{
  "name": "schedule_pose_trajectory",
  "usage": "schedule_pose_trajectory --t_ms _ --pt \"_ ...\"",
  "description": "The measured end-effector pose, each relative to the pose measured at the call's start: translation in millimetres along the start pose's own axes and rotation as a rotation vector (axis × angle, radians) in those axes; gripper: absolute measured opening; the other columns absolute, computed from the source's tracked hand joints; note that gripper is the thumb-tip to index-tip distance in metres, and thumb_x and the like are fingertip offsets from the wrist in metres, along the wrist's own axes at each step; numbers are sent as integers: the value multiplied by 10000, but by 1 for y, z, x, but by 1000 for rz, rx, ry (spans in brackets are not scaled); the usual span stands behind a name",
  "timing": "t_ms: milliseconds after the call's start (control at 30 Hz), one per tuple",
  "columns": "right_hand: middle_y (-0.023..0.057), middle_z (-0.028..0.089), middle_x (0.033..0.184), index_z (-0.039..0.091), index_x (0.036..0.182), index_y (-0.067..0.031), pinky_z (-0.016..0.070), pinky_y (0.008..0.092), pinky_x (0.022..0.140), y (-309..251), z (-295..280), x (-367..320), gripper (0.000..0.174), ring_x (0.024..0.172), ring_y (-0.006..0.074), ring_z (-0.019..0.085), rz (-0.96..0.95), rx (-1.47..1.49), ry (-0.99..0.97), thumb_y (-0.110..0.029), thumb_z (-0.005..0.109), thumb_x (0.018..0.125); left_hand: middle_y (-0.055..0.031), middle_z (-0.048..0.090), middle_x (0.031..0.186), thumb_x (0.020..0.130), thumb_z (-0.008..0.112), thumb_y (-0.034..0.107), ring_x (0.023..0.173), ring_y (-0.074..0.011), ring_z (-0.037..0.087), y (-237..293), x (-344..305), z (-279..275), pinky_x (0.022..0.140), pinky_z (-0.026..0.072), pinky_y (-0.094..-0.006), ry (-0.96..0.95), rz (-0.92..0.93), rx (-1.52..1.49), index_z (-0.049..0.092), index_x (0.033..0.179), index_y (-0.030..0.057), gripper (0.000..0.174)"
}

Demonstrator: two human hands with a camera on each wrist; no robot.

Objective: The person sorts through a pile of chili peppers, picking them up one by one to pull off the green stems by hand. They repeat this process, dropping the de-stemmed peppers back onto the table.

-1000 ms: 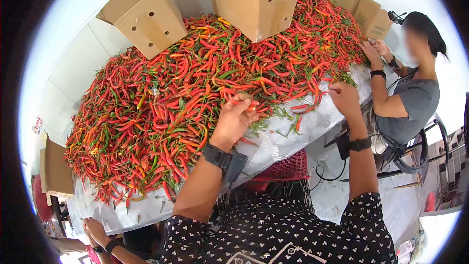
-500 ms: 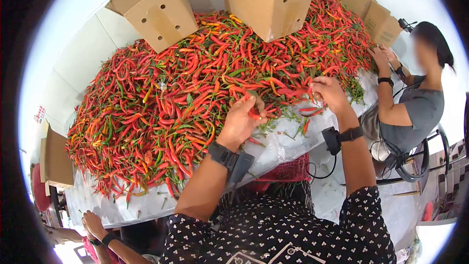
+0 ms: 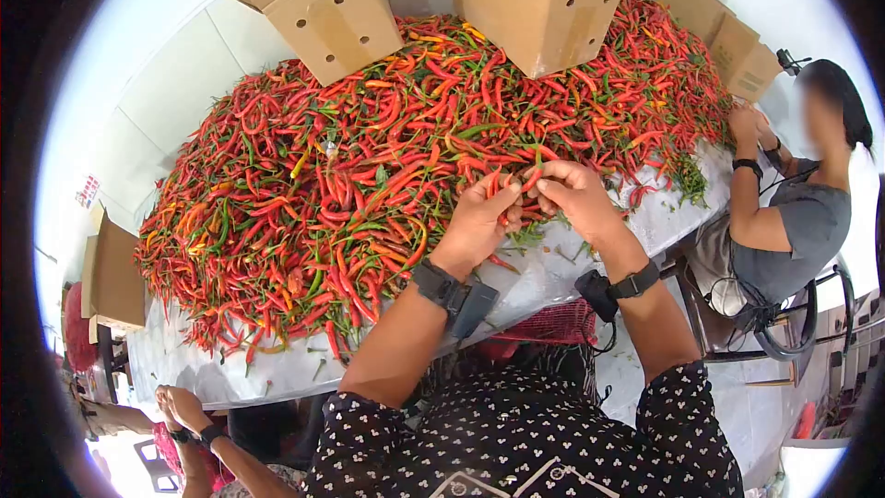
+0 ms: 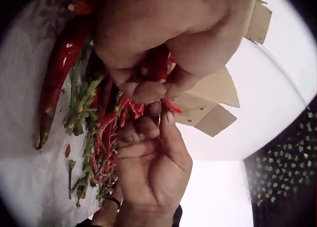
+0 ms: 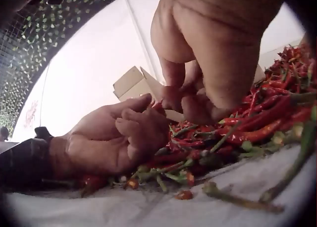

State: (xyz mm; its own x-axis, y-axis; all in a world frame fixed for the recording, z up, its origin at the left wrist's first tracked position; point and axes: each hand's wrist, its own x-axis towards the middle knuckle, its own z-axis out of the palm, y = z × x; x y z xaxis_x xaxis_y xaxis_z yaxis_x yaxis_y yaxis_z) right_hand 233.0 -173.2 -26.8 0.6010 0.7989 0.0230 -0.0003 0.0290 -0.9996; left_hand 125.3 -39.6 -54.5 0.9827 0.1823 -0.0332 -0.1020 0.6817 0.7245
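Hands meet at near edge of chili pile on white-covered table: left hand fingers curled round a red chili, right hand thumb & forefinger pinching its tip.

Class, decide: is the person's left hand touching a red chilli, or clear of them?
Touching. The left wrist view shows the left hand with a red chilli pinched between its curled fingers.

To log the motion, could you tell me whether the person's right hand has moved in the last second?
Yes. The right hand has swung leftward relative to the middle box and now meets the left hand at a red chilli.
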Motion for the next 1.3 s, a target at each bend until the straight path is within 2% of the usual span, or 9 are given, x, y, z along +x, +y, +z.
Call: schedule_pose_trajectory --t_ms 167,367,500,600,833,967,1167,1267,1300 --pt "7 579 731 600 899 21 394 193 504 -10 8 -8 134 585 36 490 -82 -252 200 -51 612 785 31 463 639 834 580 98 512 -68 413 -2 0 1 482 348 -218 81 45 75 503 844 106 78" --pt "-8 575 691 595 863 24 388 184 500 -8 6 -11 123 587 19 489 -296 -467 259 -63 625 781 37 447 615 819 578 65 494 -59 401 0 -2 10 458 342 -217 199 118 290 498 834 84 84" --pt "-6 567 667 592 841 22 386 186 497 -13 7 -14 95 574 23 486 -246 -579 234 -57 611 791 34 455 620 818 580 69 503 -57 407 0 -4 10 467 347 -215 190 147 367 504 837 70 79" --pt "-1 556 654 585 837 15 378 191 485 -10 10 -12 80 548 32 475 -234 -438 219 -59 593 809 31 460 623 825 581 87 510 -59 410 0 -4 12 480 348 -215 136 112 336 518 850 64 71" --pt "10 519 645 562 815 5 363 231 473 -10 7 -14 136 531 75 452 54 185 15 -129 574 830 12 490 675 853 551 90 540 -66 397 1 -4 4 500 326 -207 -150 18 59 529 862 51 45" --pt "11 505 697 541 856 -8 358 228 490 -10 -1 -20 128 564 76 439 193 504 -137 -130 571 837 7 494 703 860 536 83 551 -66 388 -1 -6 7 503 321 -206 -176 -8 52 526 866 44 41" --pt "3 483 691 537 885 -18 341 226 493 -1 -13 -29 149 566 78 427 195 635 -303 -160 552 844 -4 505 726 858 540 84 549 -76 388 1 -9 8 506 326 -214 -283 -58 49 524 874 39 50" --pt "-4 478 659 549 859 -29 336 229 485 -16 -44 -54 154 544 82 424 172 609 -222 -179 565 824 -10 497 725 853 543 78 553 -87 392 3 -8 4 506 333 -229 -273 -92 -71 526 882 42 49" --pt "-10 474 635 557 805 -35 340 237 479 -25 -57 -64 162 536 82 427 114 224 -51 -195 576 810 -15 486 716 859 535 92 559 -94 399 4 -7 5 504 334 -236 -191 -52 -106 524 871 46 49"
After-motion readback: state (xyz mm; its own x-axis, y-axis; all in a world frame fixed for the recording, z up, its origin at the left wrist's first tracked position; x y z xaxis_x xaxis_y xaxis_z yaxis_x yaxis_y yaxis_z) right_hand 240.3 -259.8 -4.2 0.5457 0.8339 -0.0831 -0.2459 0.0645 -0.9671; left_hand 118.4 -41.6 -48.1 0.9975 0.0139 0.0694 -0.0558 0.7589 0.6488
